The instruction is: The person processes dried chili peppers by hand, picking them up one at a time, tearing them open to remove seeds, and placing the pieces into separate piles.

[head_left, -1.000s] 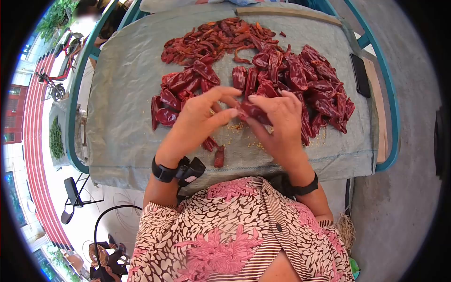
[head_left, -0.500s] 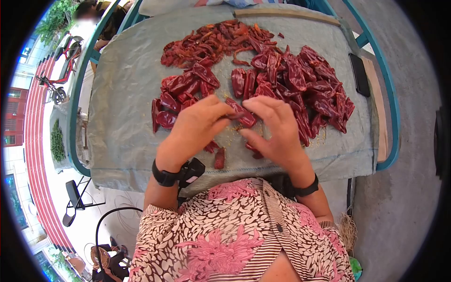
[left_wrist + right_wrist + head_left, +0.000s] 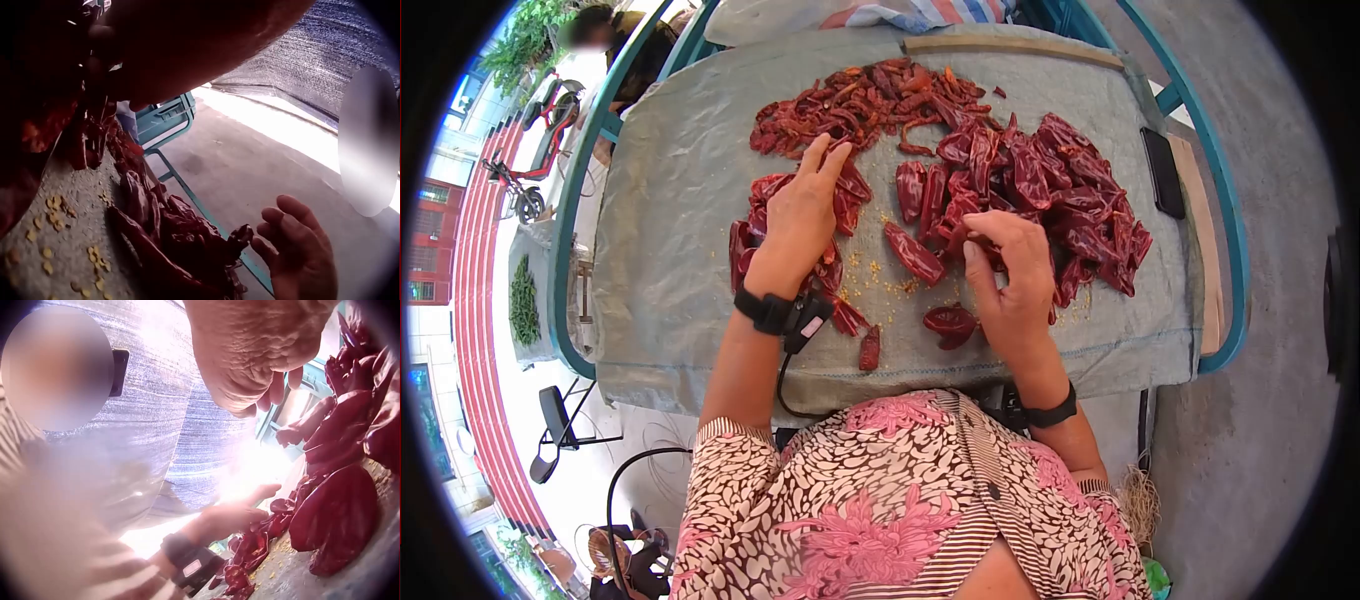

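My left hand (image 3: pixel 802 215) reaches over the left heap of dried red chillies (image 3: pixel 745 250), fingers extended toward the back heap of thin, wrinkled chilli pieces (image 3: pixel 870 95). Dark shadow hides much of these fingers in the left wrist view. At the near edge of the large right heap of whole dried chillies (image 3: pixel 1090 190) hovers my right hand (image 3: pixel 1015 285), thumb and fingers loosely bent and apart. A single chilli (image 3: pixel 913 254) lies between the hands, and an opened-out chilli (image 3: pixel 949 325) sits just in front of the right hand.
Yellow seeds (image 3: pixel 862 275) are scattered on the grey-green sheet (image 3: pixel 670 200). A phone (image 3: pixel 1164 172) lies at the right edge, beside a wooden strip (image 3: pixel 1200 240). Teal metal rails (image 3: pixel 1240 220) border both sides. A small chilli piece (image 3: pixel 869 350) lies near the front.
My left hand has moved from the middle away to the back left. The right hand has parted from it and shifted slightly right. The opened-out chilli now lies in full view on the sheet.
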{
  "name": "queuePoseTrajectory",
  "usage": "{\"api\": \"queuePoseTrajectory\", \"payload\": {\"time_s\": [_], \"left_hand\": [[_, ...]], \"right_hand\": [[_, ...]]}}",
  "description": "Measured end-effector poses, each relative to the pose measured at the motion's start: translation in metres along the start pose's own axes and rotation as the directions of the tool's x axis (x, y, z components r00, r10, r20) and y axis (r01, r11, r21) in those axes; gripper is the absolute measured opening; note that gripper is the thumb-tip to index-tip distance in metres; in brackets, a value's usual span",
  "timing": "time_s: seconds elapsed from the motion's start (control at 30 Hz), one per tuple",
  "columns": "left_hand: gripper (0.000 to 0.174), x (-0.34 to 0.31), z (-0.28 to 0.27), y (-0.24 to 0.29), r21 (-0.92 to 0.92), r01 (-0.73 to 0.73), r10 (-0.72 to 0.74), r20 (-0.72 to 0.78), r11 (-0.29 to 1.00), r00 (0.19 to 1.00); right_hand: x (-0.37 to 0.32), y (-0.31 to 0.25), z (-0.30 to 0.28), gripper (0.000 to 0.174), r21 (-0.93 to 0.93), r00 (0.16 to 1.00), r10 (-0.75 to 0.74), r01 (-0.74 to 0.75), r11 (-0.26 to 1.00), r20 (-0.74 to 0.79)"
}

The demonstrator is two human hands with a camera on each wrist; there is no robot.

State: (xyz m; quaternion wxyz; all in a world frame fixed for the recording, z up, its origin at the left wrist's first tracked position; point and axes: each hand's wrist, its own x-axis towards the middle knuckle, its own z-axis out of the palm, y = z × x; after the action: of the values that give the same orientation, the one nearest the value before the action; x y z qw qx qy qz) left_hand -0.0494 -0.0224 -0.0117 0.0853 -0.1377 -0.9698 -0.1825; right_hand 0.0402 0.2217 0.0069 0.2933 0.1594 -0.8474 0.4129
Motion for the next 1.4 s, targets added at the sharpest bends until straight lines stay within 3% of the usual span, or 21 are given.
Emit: {"api": "queuePoseTrajectory", "payload": {"time_s": [0.13,0.23,0.37,0.47,0.53,0.57,0.67,0.77,0.87,0.97,1.07,1.17,1.27,1.37,1.4], "left_hand": [[0.048,0.009,0.001,-0.001,0.087,0.1,-0.101,0.009,0.991,0.995],[0.041,0.001,-0.012,0.007,-0.003,0.017,-0.017,-0.094,1.0,0.995],[0.036,-0.015,-0.036,0.028,-0.42,-0.095,0.132,0.06,0.902,0.989],[0.032,-0.025,-0.042,0.042,-0.642,-0.112,0.273,0.157,0.759,0.949],[0.028,-0.026,-0.048,0.045,-0.659,0.067,0.21,0.332,0.749,0.919],[0.027,-0.026,-0.051,0.045,-0.655,0.157,0.181,0.418,0.739,0.89],[0.025,-0.027,-0.027,0.023,-0.473,-0.082,0.22,0.244,0.877,0.944],[0.026,-0.025,-0.019,0.018,-0.232,0.113,-0.077,0.16,0.966,0.984],[0.026,-0.024,0.009,0.0,-0.022,-0.016,0.016,0.031,1.0,0.999],[0.025,-0.02,0.007,0.013,0.053,0.042,-0.046,0.079,0.998,0.996],[0.021,-0.017,0.01,0.01,0.014,0.055,-0.056,0.062,0.998,0.997],[0.017,-0.019,0.009,0.008,-0.091,0.012,-0.015,-0.027,0.996,1.0],[0.016,-0.024,-0.012,0.021,-0.358,0.081,-0.064,0.058,0.93,0.996],[0.015,-0.03,-0.031,0.03,-0.647,0.198,0.04,0.334,0.737,0.942],[0.011,-0.032,-0.031,0.033,-0.672,0.113,0.123,0.294,0.732,0.948]], "right_hand": [[-0.003,0.002,0.003,0.036,0.001,0.999,-0.027,0.027,1.0,0.04],[-0.004,0.004,0.003,0.037,0.002,1.0,-0.007,0.007,1.0,0.02],[0.0,-0.004,0.008,0.039,0.12,0.998,0.06,-0.057,0.991,-0.018],[0.007,-0.012,0.01,0.036,-0.053,0.998,-0.037,0.039,0.998,0.05],[-0.001,-0.001,0.009,0.033,-0.058,0.984,-0.112,0.121,0.991,0.139],[-0.004,0.003,0.009,0.032,-0.058,0.972,-0.148,0.161,0.985,0.183],[-0.005,0.003,0.009,0.028,-0.087,0.976,-0.097,0.115,0.989,0.193],[-0.003,0.0,0.007,0.029,-0.102,0.975,-0.089,0.112,0.988,0.204],[-0.004,-0.003,0.008,0.032,-0.09,0.972,-0.086,0.108,0.99,0.219],[-0.009,0.0,0.012,0.034,-0.067,0.97,-0.066,0.083,0.994,0.232],[-0.011,0.003,0.013,0.035,-0.058,0.97,-0.045,0.06,0.996,0.238],[-0.012,0.004,0.013,0.037,-0.062,0.967,-0.042,0.059,0.996,0.251],[-0.011,0.003,0.013,0.04,-0.053,0.978,-0.043,0.055,0.997,0.203],[-0.003,-0.007,0.011,0.044,-0.048,0.991,-0.015,0.022,0.999,0.131],[0.0,-0.01,0.011,0.046,-0.048,0.994,-0.004,0.009,0.999,0.106]]}}
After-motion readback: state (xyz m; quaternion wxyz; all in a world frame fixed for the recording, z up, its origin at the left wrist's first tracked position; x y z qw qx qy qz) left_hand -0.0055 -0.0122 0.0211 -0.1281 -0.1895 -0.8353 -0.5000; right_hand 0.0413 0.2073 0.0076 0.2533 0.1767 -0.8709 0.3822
